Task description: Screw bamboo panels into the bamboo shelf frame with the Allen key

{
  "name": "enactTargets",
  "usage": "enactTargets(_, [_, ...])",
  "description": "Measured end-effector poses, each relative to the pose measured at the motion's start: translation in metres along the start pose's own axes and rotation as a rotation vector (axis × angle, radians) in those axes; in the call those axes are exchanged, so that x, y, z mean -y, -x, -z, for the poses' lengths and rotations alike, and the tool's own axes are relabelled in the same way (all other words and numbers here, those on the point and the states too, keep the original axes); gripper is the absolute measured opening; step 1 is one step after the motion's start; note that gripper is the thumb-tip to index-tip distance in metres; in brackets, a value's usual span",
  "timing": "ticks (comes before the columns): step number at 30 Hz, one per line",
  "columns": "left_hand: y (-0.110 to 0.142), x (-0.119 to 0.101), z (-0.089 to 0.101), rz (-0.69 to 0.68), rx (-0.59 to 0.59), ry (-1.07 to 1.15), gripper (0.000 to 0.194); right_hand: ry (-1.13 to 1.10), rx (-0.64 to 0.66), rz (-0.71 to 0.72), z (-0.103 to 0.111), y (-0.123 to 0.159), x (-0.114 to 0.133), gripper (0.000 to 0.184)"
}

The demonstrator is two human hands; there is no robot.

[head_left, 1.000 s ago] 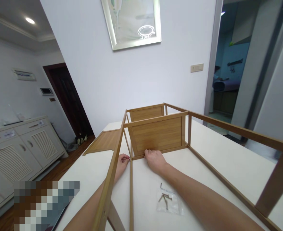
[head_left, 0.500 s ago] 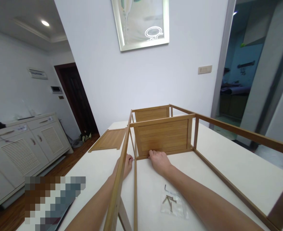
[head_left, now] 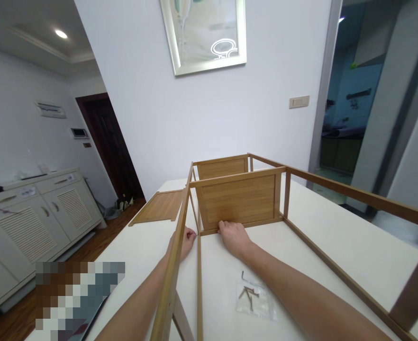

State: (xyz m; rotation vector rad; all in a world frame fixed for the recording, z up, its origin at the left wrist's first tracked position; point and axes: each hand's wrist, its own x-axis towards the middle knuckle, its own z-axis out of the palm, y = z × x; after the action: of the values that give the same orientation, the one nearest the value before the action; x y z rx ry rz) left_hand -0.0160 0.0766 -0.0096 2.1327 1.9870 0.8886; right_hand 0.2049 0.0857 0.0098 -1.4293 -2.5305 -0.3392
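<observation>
A wooden rack frame (head_left: 199,284) lies on its side, with a wooden shelf panel (head_left: 240,201) standing upright across it. My right hand (head_left: 234,238) is closed on the panel's lower edge near its left corner. Just outside the frame's lower left rail, my left hand (head_left: 189,242) is pinched at the joint by that same corner. Whatever sits between its fingertips is too small to make out, and the upper rail partly covers this hand. Below my right forearm are a clear plastic bag with several screws (head_left: 249,296) and a hex key (head_left: 243,275).
The work stands on a white table (head_left: 344,222). A loose wooden panel (head_left: 159,207) lies flat at the back left. Another panel (head_left: 223,168) is fitted at the frame's far end, near the wall. A white cabinet (head_left: 45,227) stands left of the table.
The view has shifted slightly, moving everything a little leftward in the picture. Both hands keep their places at the panel's corner; the left fingers have shifted very slightly.
</observation>
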Motion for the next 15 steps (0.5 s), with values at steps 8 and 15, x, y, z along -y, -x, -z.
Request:
enactTargets(8, [0.0019, -0.0111, -0.0032, -0.014, -0.003, -0.002, 0.015, -0.007, 0.008, -0.005, 0.0005, -0.0002, 0.0006, 0.025])
enactTargets(15, [-0.0005, -0.0079, -0.0015, -0.031, -0.003, 0.095, 0.017, -0.011, 0.009, -0.011, 0.0027, 0.0008, 0.0004, 0.024])
